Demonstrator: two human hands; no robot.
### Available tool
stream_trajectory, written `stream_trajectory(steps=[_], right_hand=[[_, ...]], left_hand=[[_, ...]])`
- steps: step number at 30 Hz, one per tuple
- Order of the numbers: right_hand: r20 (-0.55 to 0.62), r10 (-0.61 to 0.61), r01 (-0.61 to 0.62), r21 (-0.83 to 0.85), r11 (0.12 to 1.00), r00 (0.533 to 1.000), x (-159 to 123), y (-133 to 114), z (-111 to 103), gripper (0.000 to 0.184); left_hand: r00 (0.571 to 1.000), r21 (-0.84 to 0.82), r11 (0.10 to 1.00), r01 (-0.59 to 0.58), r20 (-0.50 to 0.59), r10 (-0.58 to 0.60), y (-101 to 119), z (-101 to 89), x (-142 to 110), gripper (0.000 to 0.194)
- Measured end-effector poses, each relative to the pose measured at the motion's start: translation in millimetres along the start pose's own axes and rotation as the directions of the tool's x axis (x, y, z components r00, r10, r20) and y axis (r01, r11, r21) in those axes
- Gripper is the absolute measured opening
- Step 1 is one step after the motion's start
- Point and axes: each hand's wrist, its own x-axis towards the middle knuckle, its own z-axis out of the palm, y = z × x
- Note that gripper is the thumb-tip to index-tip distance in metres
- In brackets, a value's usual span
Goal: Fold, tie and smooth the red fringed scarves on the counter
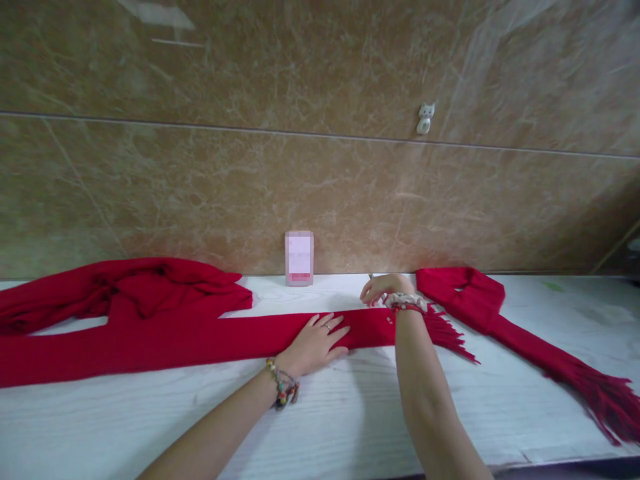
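Note:
A red fringed scarf (pixel 165 350) lies stretched flat along the white table, its tassels (pixel 453 337) at the right end. My left hand (pixel 317 343) rests on it with fingers spread, a ring on one finger. My right hand (pixel 387 288) is just above the scarf's far edge, its fingers bent inward. A small dark tip and something pale show by those fingers; what they hold is too hidden to name. Small pale specks (pixel 389 320) lie on the scarf beside my right wrist.
Bunched red cloth (pixel 165 287) lies at the back left. Another folded red fringed scarf (pixel 525 340) is at the right. A phone (pixel 299 259) leans upright against the brown tiled wall (pixel 250 180). A small white cat-shaped piece (pixel 425 119) is on the wall. The white table (pixel 340 420) has its front edge lower right.

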Motion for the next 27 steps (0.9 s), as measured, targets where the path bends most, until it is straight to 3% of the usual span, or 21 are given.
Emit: stream_trajectory(steps=[3,6,8,12,15,17,20,24,26,27], right_hand=[[0.301,0.042,-0.115,0.230,0.966,0.953,10,-5,-2,0.028],[0.369,0.018,-0.213,0.496,0.842,0.929,9,2,6,0.035],[0.282,-0.062,-0.156,0.684,0.713,0.957,2,12,18,0.036],[-0.006,-0.181,0.058,0.957,0.286,0.983,-16,30,46,0.038],[-0.294,-0.118,0.297,0.955,0.012,0.949,-26,36,56,0.037],[-0.436,-0.023,0.432,0.897,-0.092,0.900,-28,35,59,0.035],[-0.469,0.045,0.471,0.878,-0.089,0.882,-29,30,61,0.033],[-0.484,0.095,0.484,0.875,0.025,0.870,-26,20,66,0.028],[-0.504,0.125,0.484,0.860,0.160,0.855,-24,14,70,0.025],[-0.503,0.133,0.451,0.844,0.292,0.854,-22,12,72,0.024]], left_hand=[[1.000,0.008,1.000,0.008,-0.002,-0.008,1,0.0,0,0.045],[1.000,0.012,1.000,0.013,0.020,-0.013,1,-0.5,0,0.045],[0.999,0.008,1.000,0.010,0.033,-0.010,0,-0.1,0,0.045],[0.999,0.001,1.000,0.010,0.052,-0.010,-3,2.0,1,0.044],[0.998,0.006,1.000,0.008,0.068,-0.009,-4,2.5,0,0.044],[0.998,0.011,1.000,0.002,0.065,-0.002,-4,2.5,0,0.044],[0.999,0.012,1.000,-0.005,0.054,0.004,-5,2.4,-1,0.044],[0.998,-0.007,1.000,0.002,0.059,-0.002,-4,1.2,-1,0.043],[0.998,-0.015,1.000,0.011,0.061,-0.010,-3,0.3,-1,0.043],[0.998,-0.018,1.000,0.014,0.059,-0.013,-3,0.0,-1,0.043]])
